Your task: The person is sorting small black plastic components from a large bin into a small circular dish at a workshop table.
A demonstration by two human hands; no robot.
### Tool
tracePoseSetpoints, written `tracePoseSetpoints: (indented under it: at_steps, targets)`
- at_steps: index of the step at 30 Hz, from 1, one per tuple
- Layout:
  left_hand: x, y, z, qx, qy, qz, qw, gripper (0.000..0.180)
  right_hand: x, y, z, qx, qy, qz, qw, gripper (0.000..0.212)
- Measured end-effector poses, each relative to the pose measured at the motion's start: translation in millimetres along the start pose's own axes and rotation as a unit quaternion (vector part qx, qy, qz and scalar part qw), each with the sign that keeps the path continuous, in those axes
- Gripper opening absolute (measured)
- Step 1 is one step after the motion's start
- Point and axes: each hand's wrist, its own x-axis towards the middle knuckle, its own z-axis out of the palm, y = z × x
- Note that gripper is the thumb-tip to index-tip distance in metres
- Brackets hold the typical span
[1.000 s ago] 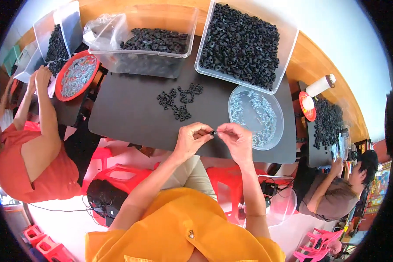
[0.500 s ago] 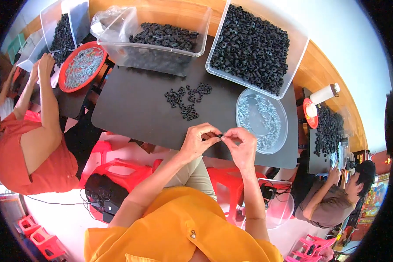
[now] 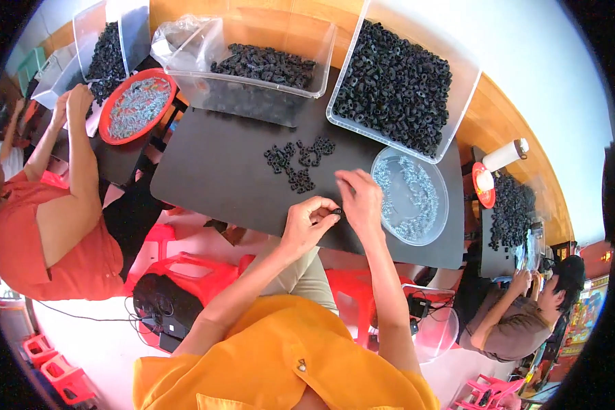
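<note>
Head view shows a small black part [image 3: 337, 212] at the fingertips of the left hand [image 3: 309, 224], just above the near edge of the dark tabletop [image 3: 212, 164]. It is a stubby, dark piece; thumb and fingers cover much of it, and its finer shape is too small to make out. The left hand is closed in a pinch on it, thumb against the bent fingers.

The right hand [image 3: 361, 198] is apart from the part, just beside it, half open with its fingers reaching forward and slightly left. I cannot tell whether anything sits between its thumb and fingers.

Beyond the hands lies a loose cluster of black pieces [image 3: 301, 182], short and chunky, many with a hole through the middle, spread in uneven clumps. Near the right hand stands a round clear tray [image 3: 400, 195] with small, shiny, silvery bits [image 3: 427, 199] scattered around its pale bottom. Behind it, a large clear box [image 3: 462, 82] is heaped with similar matt black pieces. Left of that, a second clear box [image 3: 246, 99] holds more dark pieces and a crumpled plastic bag [image 3: 184, 42].
</note>
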Motion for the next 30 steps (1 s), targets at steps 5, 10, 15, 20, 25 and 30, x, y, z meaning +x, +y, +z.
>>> tracePoseSetpoints:
  at_steps: [5,10,15,20,25,30]
  targets:
    - [-7,-1,-16,0.023,-0.010,0.003,1.000,0.012,28,12,45,-0.021,-0.020,-0.032,0.999,0.013]
    - [-5,-2,-18,-0.014,0.000,-0.010,1.000,0.014,30,18,63,-0.052,-0.037,-0.036,0.997,0.012]
    - [-5,-4,-20,-0.019,-0.011,-0.002,1.000,0.013,26,18,60,-0.058,-0.053,-0.048,0.996,0.011]
    - [-3,-3,-20,-0.016,-0.028,-0.013,0.999,0.012,18,15,45,-0.020,-0.031,-0.026,0.999,0.015]
    - [-2,-2,-21,-0.014,-0.043,-0.001,0.999,0.011,1,13,1,0.265,-0.064,0.179,0.945,0.014]
    - [-1,-3,-23,-0.020,-0.035,-0.016,0.999,0.010,-20,5,-25,0.403,-0.118,0.257,0.870,0.011]
